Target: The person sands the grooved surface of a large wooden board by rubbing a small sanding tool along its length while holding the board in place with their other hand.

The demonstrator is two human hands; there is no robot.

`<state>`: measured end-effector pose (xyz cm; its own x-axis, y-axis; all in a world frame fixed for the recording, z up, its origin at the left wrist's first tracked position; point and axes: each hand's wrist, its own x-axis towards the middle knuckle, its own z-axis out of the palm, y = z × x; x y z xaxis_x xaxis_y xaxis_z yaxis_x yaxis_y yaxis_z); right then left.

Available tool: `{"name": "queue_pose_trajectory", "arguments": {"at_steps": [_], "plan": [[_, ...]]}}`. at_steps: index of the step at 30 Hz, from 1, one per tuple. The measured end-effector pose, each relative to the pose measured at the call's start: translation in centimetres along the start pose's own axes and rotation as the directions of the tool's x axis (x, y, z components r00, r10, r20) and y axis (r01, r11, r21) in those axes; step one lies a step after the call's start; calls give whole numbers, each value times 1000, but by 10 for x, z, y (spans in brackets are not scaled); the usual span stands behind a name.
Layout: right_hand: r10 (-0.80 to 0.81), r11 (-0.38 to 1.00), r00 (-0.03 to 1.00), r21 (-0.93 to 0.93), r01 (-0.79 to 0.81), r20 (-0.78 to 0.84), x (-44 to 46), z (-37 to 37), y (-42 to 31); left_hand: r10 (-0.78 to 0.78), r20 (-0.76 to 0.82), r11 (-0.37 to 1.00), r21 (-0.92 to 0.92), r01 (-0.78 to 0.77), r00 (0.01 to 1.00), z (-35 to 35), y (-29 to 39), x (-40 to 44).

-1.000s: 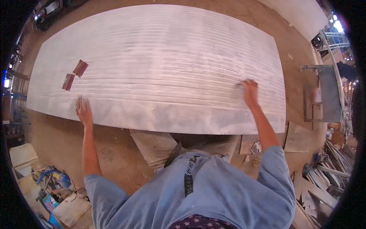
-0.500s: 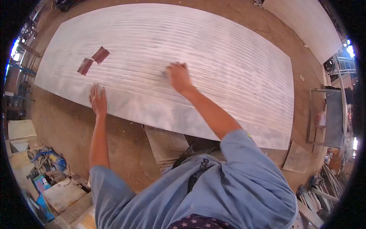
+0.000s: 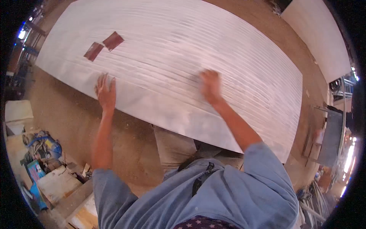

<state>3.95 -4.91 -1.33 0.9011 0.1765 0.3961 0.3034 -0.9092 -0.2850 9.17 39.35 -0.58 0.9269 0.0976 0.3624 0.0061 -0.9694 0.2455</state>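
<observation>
Head view: the panel (image 3: 160, 45) looks stiff, best held by its left and right edges. Left hand (image 3: 106, 92) lies spread; right hand (image 3: 211, 87), well apart, is too blurred to tell.

Head camera, wide: looks forward and down over near shirt (image 3: 213, 191); left hand (image 3: 106, 91), right hand (image 3: 211, 84), panel (image 3: 160, 45) farther off.

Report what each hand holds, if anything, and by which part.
Left hand: nothing, open on the white rectangular panel. Right hand: blurred; cannot tell whether it holds anything.
</observation>
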Motion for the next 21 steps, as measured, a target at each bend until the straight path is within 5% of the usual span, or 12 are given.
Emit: {"name": "queue_pose_trajectory", "arguments": {"at_steps": [5, 8, 9, 10, 12, 14, 17, 19, 21], "plan": [[-60, 997, 993, 52, 55, 101, 109, 40, -104, 15, -20, 999, -46, -16, 1000, -5, 6, -3], [-4, 1000, 977, -12, 7, 215, 68, 10, -57, 15, -39, 998, -61, -17, 999, -3, 1, -3], [-17, 998, 992, -64, 25, 128, 28, -7, -27, 26, -37, 998, -54, -28, 999, 0, -2, -3], [55, 991, 966, -135, -21, 253, -6, -35, 8, 19, -31, 998, -59, -21, 999, 3, -3, -4], [69, 991, 996, -122, -63, 51, -95, -72, 83, 16, -25, 1000, 4, -16, 1000, 7, -5, -2], [191, 963, 978, -209, -170, 83, -129, -132, 95, 17, -3, 1000, 2, -17, 1000, 0, 2, -1], [252, 960, 955, -161, -227, 155, -119, -128, 89, 13, -13, 1000, 3, -13, 1000, -1, 3, -1], [34, 992, 995, -123, -23, 92, -65, -85, 52, 17, -22, 1000, -9, -17, 1000, -3, 3, -1], [-12, 1000, 988, 0, 12, 154, -4, -26, 9, 6, -30, 1000, -2, -6, 1000, -1, 0, 0]]}}
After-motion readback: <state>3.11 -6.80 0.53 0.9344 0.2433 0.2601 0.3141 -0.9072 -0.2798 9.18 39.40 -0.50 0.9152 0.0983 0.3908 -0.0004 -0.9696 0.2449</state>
